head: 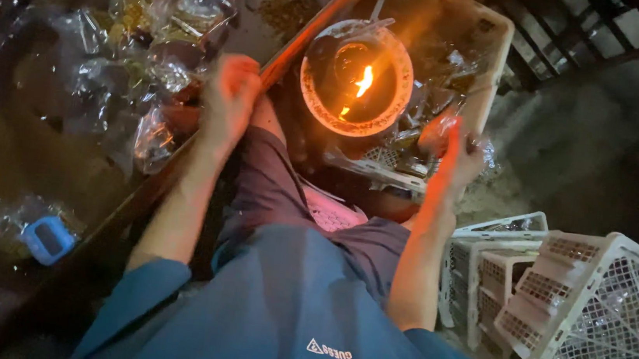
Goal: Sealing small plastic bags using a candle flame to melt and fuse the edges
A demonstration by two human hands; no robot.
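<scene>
Sitting over a small flame [363,82] that burns in a round bowl [356,78] inside a pale crate [495,64], the person has both arms stretched forward in dim, blurred light. The left hand [227,104] rests at the edge of a long board [301,45], beside a heap of clear plastic bags [121,51]; its fingers look curled together, but whether they pinch a bag I cannot tell. The right hand [455,153] is raised at the crate's near right corner, fingers closed on what seems a crumpled clear bag [437,132], held just beside the bowl and a little below the flame.

By my reading, the step in hand is the handling of one bag near the fire, perhaps sealing its mouth at the flame, with the left hand waiting at the pile. The bag is close to the flame but not in it. The next move, as I judge it, calls for a steady, brief pass of the bag's edge to the fire, fingers kept back from the heat, and the thin film kept from sagging into the bowl.

A blue box [48,238] lies on the dark floor at far left, well apart from both hands. White lattice baskets [596,308] are stacked at right, near the right elbow and untouched
</scene>
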